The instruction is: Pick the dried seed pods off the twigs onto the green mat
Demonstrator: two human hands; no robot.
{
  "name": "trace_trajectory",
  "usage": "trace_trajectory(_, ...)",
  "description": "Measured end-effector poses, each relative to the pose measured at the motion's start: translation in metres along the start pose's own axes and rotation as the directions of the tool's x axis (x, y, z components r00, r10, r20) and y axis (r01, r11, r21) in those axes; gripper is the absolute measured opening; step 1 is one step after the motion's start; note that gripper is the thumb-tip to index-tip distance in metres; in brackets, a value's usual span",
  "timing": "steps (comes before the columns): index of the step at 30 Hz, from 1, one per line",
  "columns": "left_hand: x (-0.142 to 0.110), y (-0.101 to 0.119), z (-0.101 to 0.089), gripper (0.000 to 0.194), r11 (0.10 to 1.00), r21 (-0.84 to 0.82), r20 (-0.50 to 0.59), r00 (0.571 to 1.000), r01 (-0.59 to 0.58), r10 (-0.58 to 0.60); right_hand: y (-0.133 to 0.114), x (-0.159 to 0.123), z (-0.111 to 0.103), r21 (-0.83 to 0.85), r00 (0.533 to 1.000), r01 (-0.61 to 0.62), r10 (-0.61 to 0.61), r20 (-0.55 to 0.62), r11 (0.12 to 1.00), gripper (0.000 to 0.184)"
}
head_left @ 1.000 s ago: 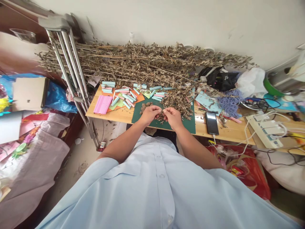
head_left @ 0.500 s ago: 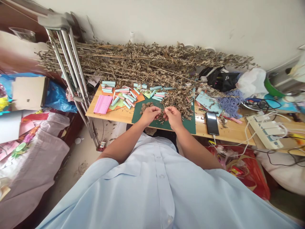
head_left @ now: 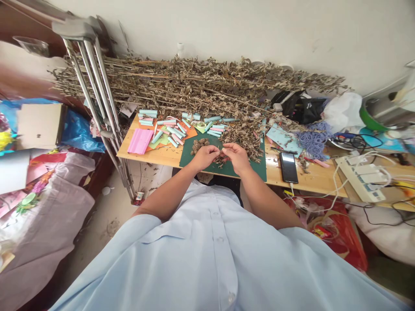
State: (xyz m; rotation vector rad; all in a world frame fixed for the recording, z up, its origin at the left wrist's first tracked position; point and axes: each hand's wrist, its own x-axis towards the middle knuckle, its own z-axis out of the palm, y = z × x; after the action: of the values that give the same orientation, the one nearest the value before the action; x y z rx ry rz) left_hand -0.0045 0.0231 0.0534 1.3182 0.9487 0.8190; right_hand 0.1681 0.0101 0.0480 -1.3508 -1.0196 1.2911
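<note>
My left hand [head_left: 206,157] is closed in a pinch over the green cutting mat [head_left: 191,160], with bits of dried leaf at its fingertips. Facing it, my right hand [head_left: 236,156] has its thumb and fingers bent together by the same leaf bits; what exactly lies between them is too small to make out. Crumbled dried leaves [head_left: 221,162] show below and between the fingertips. A small heap of dried leaf clumps [head_left: 199,145] sits by my left hand. Behind my right hand a larger pile of loose dried leaves [head_left: 244,134] covers part of the mat.
Long bundles of dried leafy stalks [head_left: 194,82] lie along the wall. Rolled blue and pink paper tubes [head_left: 175,131] and a pink sheet [head_left: 140,141] are at left. A phone [head_left: 288,167], purple yarn [head_left: 314,140] and a power strip [head_left: 361,177] are at right. Metal crutches [head_left: 97,86] lean at left.
My right hand's fingers have loosened slightly and drawn a little away from my left hand's fingertips. The other things are unchanged.
</note>
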Motion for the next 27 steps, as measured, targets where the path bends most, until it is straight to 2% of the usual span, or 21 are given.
trace_trajectory(3,-0.002,0.004,-0.001,0.019,0.995,0.099,0.005,1.000,-0.029,0.029,0.001,-0.001,0.001,0.008,0.999,-0.005,0.005,0.044,1.000,0.044)
trace_trajectory(6,-0.002,0.005,-0.002,0.019,0.975,0.206,-0.007,0.996,-0.081,0.084,0.003,0.000,0.002,0.003,0.999,0.004,-0.004,0.048,1.000,0.044)
trace_trajectory(8,-0.002,0.003,-0.002,0.018,0.971,0.217,-0.010,0.995,-0.096,0.101,0.004,0.001,0.002,0.005,0.999,0.000,-0.001,0.035,1.000,0.043)
trace_trajectory(12,-0.001,-0.004,-0.003,0.019,0.991,0.118,-0.040,0.997,-0.061,0.066,0.007,0.003,0.001,0.008,1.000,0.002,-0.002,-0.013,1.000,0.042)
trace_trajectory(17,0.001,-0.007,-0.005,0.021,0.993,-0.119,-0.063,0.998,-0.011,0.004,0.008,0.005,0.000,0.007,0.996,0.045,-0.044,-0.077,0.999,0.040)
trace_trajectory(22,0.002,-0.006,-0.005,0.024,0.983,-0.181,-0.080,0.997,-0.026,0.012,0.006,0.002,0.004,-0.036,0.993,0.102,-0.104,-0.062,0.994,0.037)
trace_trajectory(25,0.001,-0.007,-0.004,0.024,0.978,-0.206,-0.108,0.994,-0.031,0.009,0.007,0.002,0.005,-0.101,0.969,0.153,-0.169,-0.180,0.983,0.034)
trace_trajectory(27,0.001,-0.007,-0.004,0.024,0.973,-0.227,-0.131,0.991,-0.041,0.011,0.009,0.002,0.005,-0.130,0.955,0.142,-0.170,-0.242,0.981,0.032)
